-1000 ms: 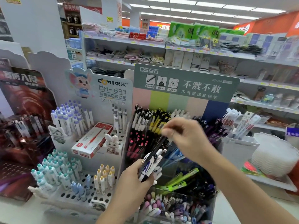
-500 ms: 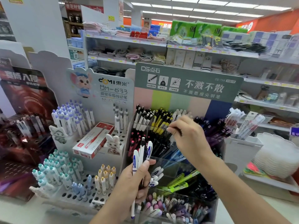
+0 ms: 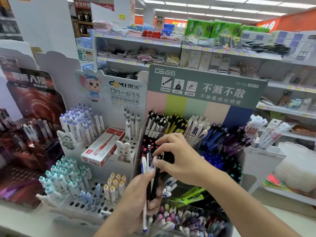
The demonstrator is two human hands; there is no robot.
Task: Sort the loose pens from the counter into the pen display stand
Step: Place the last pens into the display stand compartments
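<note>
Room: a shop aisle under strip ceiling lights, with long white shelves (image 3: 171, 47) behind the counter carrying folded cloths, green packs and boxed goods.
Counter: a pale counter (image 3: 25, 221) runs under everything — its bare part shows at lower left.
Pen display stand: the green-headed pen display stand (image 3: 205, 86) rises straight ahead of me, its clear tiers packed with upright pens, black-and-white and yellow at the back, blue and purple to the right, pastel ones in the nearest bin.
White stand: just left of it a white pegboard stand (image 3: 111, 93) with a cartoon mouse holds purple-capped, teal-capped and yellow-capped pens in holes, and a red and white pen box (image 3: 102, 147) lies tilted on its middle step.
Dark stand: a dark red display (image 3: 32, 103) stands at far left with more pens.
Right side: a white bin of packaged refills (image 3: 266, 134) stands beside the green stand, and a stack of white lids or plates (image 3: 297, 168) sits beyond it.
Left hand: my left hand (image 3: 136, 199) is clenched round a bunch of loose pens (image 3: 148, 170) held upright in front of the stand's lower tiers — a white and blue one at the left, black ones beside it.
Right hand: my right hand (image 3: 179, 159) reaches across from the right, thumb and fingertips pinching the top of a black pen in that bunch.
In the way: my hands and forearms cover the stand's middle compartments.
</note>
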